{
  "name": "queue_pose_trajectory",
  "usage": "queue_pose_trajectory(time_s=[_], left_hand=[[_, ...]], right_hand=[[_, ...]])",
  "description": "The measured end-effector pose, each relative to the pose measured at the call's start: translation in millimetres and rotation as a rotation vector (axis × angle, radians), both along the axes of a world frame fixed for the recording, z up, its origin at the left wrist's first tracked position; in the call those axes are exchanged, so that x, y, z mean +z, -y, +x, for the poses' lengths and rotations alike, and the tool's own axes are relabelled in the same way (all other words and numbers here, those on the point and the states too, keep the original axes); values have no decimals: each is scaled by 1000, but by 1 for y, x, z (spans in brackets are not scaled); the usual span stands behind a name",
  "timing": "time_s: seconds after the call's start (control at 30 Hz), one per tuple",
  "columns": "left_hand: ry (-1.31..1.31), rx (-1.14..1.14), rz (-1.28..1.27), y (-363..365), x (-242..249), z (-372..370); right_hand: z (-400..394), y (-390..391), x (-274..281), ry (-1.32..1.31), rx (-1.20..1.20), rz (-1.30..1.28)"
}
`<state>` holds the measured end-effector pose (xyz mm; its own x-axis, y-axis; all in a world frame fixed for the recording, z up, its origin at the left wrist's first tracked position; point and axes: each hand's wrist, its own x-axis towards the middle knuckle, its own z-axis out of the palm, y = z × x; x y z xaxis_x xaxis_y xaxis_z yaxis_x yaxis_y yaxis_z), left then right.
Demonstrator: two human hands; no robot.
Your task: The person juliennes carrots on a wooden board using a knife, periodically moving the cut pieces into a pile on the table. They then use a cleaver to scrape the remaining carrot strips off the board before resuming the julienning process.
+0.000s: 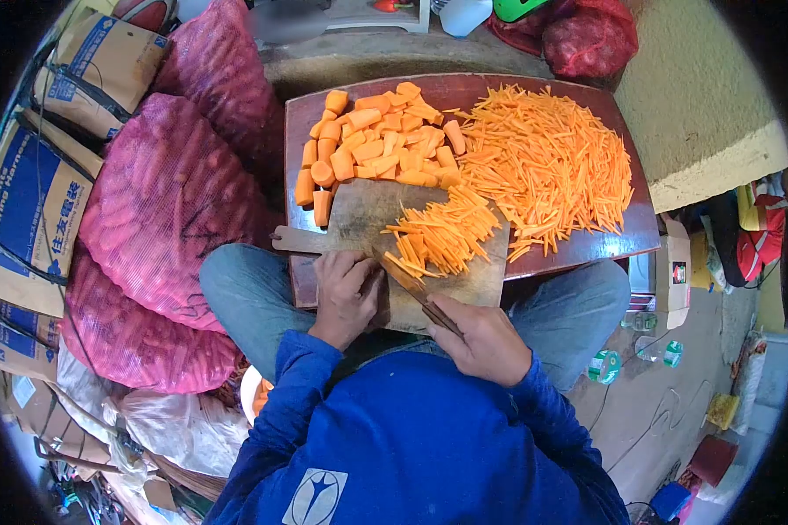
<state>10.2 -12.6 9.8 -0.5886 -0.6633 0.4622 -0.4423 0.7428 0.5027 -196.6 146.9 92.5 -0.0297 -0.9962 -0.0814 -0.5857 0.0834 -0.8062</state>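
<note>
My right hand (486, 339) is wrapped around the handle of a knife (403, 278), whose blade slants up and left over the wooden cutting board (355, 214). Close to the blade's tip, my left hand (346, 293) rests on the board with its fingers curled; whatever lies under them is hidden. A heap of carrot strips (451, 232) covers the board's right side, just beyond the blade. Behind the board are peeled carrot chunks (385, 131), and a large pile of shredded carrot (552, 166) spreads over the right of the dark red table (622, 241).
Pink mesh sacks (171, 210) crowd the left, beside strapped cardboard boxes (35, 201). A white container (252, 394) with orange pieces stands by my left arm. Plastic bottles (604, 367) lie on the floor at right. A concrete wall (700, 96) borders the table's right.
</note>
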Motion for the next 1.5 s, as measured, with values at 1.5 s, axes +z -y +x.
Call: queue_pose_trajectory(time_s=[1.5], left_hand=[[-178, 54, 594, 72, 45, -28]], right_hand=[[-19, -24, -22, 486, -300, 99]])
